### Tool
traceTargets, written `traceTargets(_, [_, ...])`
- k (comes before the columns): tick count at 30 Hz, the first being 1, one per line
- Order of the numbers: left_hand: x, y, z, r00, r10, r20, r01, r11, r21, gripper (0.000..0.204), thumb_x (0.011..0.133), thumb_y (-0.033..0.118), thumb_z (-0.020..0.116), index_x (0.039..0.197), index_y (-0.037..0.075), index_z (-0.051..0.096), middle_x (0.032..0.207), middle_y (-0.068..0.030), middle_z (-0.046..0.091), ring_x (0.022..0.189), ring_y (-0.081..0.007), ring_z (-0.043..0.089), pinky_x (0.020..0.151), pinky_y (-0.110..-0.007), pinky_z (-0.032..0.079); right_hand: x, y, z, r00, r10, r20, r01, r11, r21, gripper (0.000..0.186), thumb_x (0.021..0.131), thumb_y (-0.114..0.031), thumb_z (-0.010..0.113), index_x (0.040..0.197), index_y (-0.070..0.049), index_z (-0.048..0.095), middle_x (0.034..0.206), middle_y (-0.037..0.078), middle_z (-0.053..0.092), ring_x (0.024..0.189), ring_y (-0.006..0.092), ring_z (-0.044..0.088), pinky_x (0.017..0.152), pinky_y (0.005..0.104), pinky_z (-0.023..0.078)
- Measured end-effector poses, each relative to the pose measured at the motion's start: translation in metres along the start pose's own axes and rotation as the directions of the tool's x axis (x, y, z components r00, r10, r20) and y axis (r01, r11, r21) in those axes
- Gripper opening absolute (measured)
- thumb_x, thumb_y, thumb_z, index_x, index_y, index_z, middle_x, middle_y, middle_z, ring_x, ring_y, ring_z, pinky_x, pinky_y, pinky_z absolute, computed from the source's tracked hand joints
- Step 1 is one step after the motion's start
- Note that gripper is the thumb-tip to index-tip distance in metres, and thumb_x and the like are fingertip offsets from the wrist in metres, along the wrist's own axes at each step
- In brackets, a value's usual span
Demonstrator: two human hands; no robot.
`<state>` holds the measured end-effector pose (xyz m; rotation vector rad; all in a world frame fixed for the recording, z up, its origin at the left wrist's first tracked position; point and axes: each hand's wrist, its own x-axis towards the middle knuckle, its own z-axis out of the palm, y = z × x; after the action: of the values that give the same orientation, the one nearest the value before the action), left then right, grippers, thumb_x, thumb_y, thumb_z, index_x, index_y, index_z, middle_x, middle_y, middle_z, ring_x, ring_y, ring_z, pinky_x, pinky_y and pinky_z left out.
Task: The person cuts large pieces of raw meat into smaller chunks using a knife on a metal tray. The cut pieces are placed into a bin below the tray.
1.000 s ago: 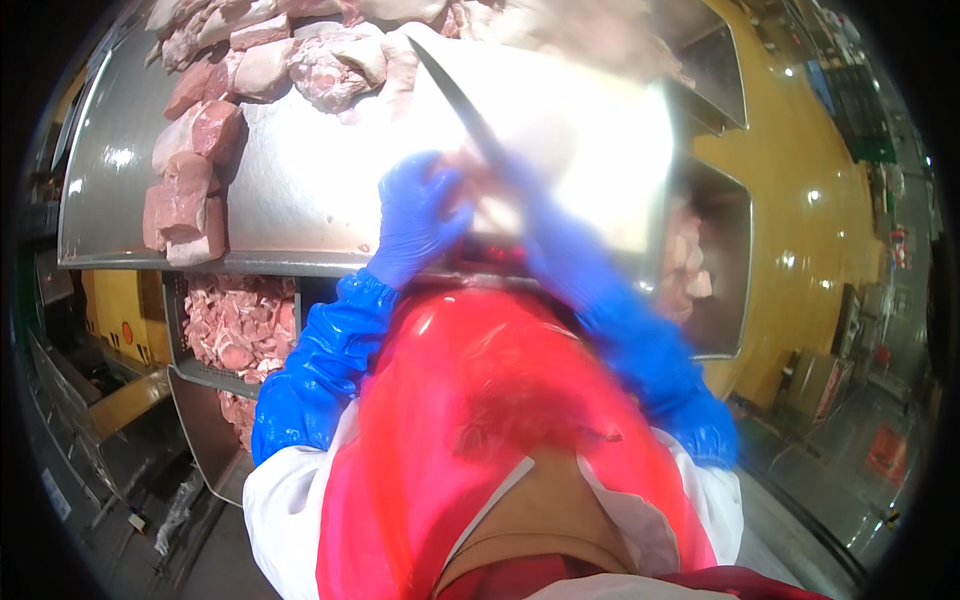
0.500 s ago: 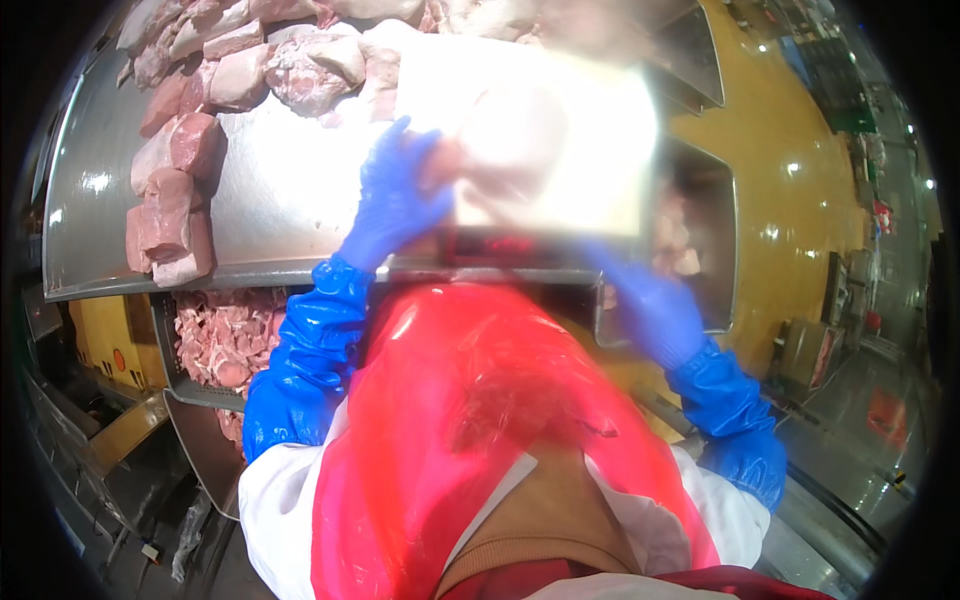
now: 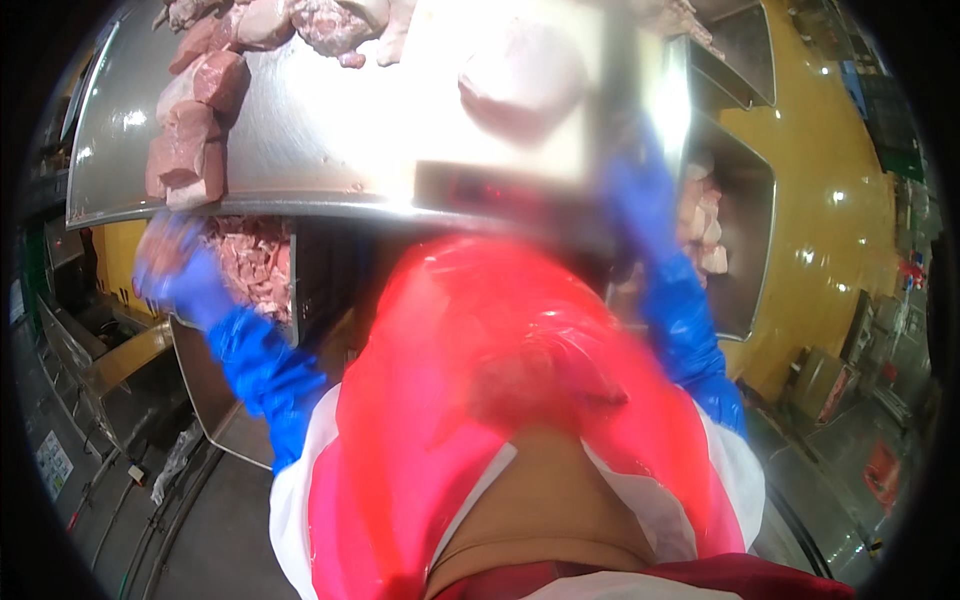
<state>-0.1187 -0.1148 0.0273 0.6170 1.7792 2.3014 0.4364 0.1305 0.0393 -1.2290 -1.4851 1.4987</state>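
Blurred by motion, my blue-gloved left hand (image 3: 182, 268) is over the left edge of a bin of meat trimmings (image 3: 252, 262) below the table's front edge. Something pinkish shows among its fingers, too smeared to name. My right hand (image 3: 640, 205), also gloved and blurred, is beside the right edge of a pale scale or board (image 3: 432, 120) with a dark front strip and red digits. Its fingers cannot be made out. A large pale cut of meat (image 3: 525, 80) lies on that pale surface, with neither hand on it.
Thick meat blocks (image 3: 190, 135) line the left of the steel table (image 3: 300, 140), and more lie along its far side. At the right stands a metal bin (image 3: 745, 235) holding meat pieces (image 3: 705, 220). Another metal bin (image 3: 735, 65) is beyond it.
My left hand has left the meat on the pale surface and swung left and down to the trimmings bin. My right hand has moved up to the pale surface's right edge. The view has shifted.
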Motion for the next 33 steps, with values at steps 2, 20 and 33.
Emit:
traceTargets(2, [-0.028, 0.023, -0.152, 0.953, 0.001, -0.302, 0.046, 0.988, 0.147, 0.039, 0.099, 0.024, 0.051, 0.112, -0.01, 0.062, 0.1, -0.0232, 0.068, 0.08, -0.032, 0.069, 0.067, -0.037, 0.058, 0.014, -0.033, -0.001, 0.999, -0.009, -0.054, 0.001, 0.99, -0.138, 0.075, 0.1, -0.008, 0.06, 0.165, -0.012, 0.021, 0.081, 0.006, 0.065, 0.057, 0.0085, 0.056, 0.046, 0.023, 0.046])
traceTargets(20, [-0.211, -0.078, 0.358, 0.781, 0.074, 0.62, -0.181, 0.977, 0.112, 0.051, 0.097, 0.018, 0.066, 0.141, -0.003, 0.051, 0.139, -0.0194, 0.055, 0.131, -0.03, 0.053, 0.114, -0.041, 0.04, 0.035, -0.013, 0.03, 0.989, 0.135, -0.065, -0.067, 0.785, 0.616, 0.064, 0.097, -0.004, 0.057, 0.155, -0.006, 0.028, 0.09, 0.009, 0.062, 0.065, 0.0155, 0.062, 0.069, 0.0345, 0.061])
traceTargets(33, [-0.029, -0.113, 0.296, 0.735, 0.172, 0.656, -0.463, 0.834, 0.3, 0.049, 0.086, 0.029, 0.078, 0.126, 0.007, 0.059, 0.127, -0.0161, 0.059, 0.116, -0.0346, 0.058, 0.104, -0.048, 0.046, -0.104, 0.059, -0.176, 0.437, 0.02, -0.899, -0.066, 0.998, -0.009, 0.071, 0.101, -0.007, 0.057, 0.162, -0.006, 0.02, 0.125, 0.016, 0.056, 0.09, 0.0227, 0.061, 0.07, 0.0373, 0.057])
